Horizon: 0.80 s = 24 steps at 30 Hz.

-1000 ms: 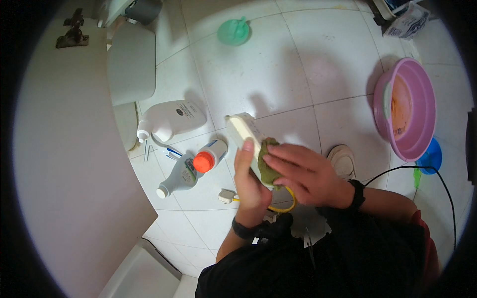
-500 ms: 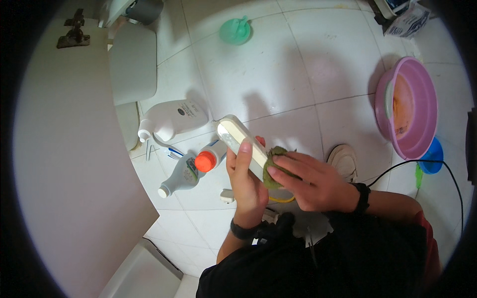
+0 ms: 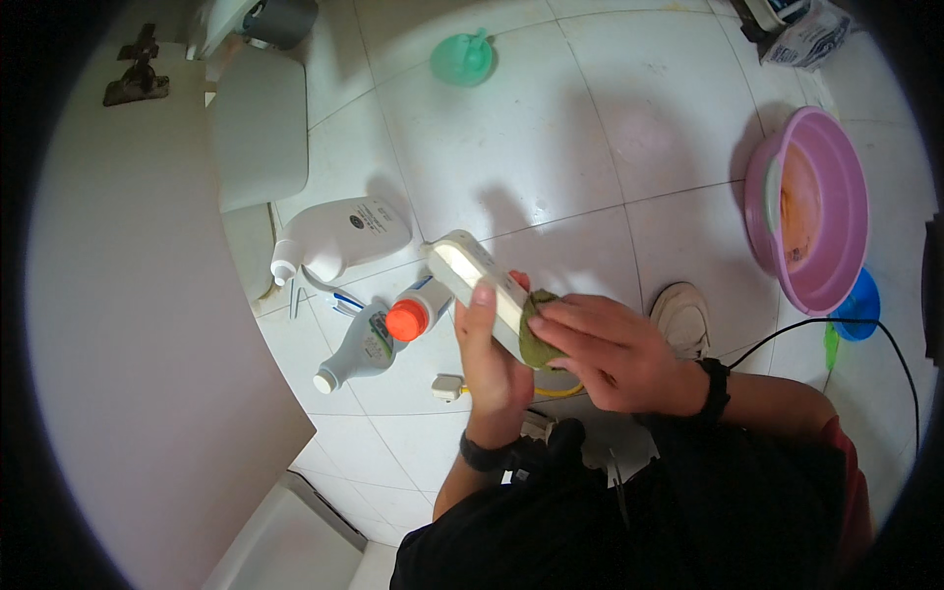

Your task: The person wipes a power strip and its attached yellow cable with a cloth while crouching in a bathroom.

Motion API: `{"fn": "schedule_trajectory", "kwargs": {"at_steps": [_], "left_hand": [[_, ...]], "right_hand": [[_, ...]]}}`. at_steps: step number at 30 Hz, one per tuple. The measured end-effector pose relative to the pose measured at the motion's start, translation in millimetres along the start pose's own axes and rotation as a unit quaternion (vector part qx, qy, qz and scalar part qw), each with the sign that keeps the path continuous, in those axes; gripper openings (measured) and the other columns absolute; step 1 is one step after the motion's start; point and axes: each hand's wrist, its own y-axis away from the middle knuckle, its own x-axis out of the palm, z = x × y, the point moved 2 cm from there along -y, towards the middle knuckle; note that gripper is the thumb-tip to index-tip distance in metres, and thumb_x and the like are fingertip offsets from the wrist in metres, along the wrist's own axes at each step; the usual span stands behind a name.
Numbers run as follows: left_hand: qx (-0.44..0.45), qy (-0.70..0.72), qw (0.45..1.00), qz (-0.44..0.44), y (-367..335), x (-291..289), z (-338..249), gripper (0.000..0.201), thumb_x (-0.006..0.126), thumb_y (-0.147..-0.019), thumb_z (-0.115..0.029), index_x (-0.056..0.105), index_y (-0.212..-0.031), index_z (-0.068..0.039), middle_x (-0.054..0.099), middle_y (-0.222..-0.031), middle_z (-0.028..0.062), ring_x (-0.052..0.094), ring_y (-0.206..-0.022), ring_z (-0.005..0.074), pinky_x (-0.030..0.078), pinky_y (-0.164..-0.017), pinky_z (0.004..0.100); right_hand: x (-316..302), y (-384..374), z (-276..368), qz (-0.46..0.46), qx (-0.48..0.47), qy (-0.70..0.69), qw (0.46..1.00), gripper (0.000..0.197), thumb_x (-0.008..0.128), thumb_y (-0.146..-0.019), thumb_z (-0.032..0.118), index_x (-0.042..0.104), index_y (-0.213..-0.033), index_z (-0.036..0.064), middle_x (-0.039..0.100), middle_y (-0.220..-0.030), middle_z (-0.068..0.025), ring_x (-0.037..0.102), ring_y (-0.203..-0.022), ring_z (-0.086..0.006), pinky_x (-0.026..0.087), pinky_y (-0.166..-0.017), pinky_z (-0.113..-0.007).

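A long white power strip (image 3: 482,270) is held slantwise in front of me. My left hand (image 3: 492,369) grips it from the near side, thumb lying along its top and fingers wrapped beneath. Over the strip's lower right end, my right hand (image 3: 619,349) presses a folded olive-green cloth (image 3: 539,339). A yellow cord (image 3: 559,391) passes behind my left hand to a white plug (image 3: 447,386) on the tiles. Just left of the strip stands a white bottle with an orange cap (image 3: 407,320).
On the floor at left are a large white jug (image 3: 349,231), a pale spray-shaped bottle (image 3: 359,349) and a blue-white brush (image 3: 339,300). A green bowl (image 3: 462,59) sits farther off. At right are a pink basin (image 3: 846,216), a blue bowl (image 3: 857,305) and a black cable (image 3: 787,334).
The cloth and my right hand have shifted slightly on the strip's lower end. The strip has turned a little, showing more of its slotted face. More of the plug and yellow cord shows.
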Motion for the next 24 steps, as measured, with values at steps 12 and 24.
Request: {"fn": "schedule_trajectory", "kwargs": {"at_steps": [12,24], "left_hand": [[0.003,0.107,0.989,0.102,-10,2,-4,0.064,0.036,-0.108,-0.054,0.045,-0.141,0.0,0.058,-0.13,0.0148,0.058,-0.118,0.0274,0.046,-0.106,0.0414],[-0.019,0.146,0.982,0.12,-8,9,1,0.065,0.032,-0.109,-0.051,0.04,-0.15,-0.002,0.06,-0.127,0.0151,0.057,-0.118,0.0269,0.049,-0.102,0.041]], "right_hand": [[5,-6,-9,-0.001,-0.009,-0.002,1.0,0.041,0.07,-0.086,0.003,0.066,-0.127,0.0007,0.063,-0.128,-0.0149,0.065,-0.114,-0.0338,0.055,-0.097,-0.04],[4,-10,-10,-0.015,-0.007,0.044,0.999,0.045,0.07,-0.08,0.003,0.066,-0.124,-0.0004,0.062,-0.129,-0.0124,0.063,-0.115,-0.035,0.055,-0.096,-0.041]]}}
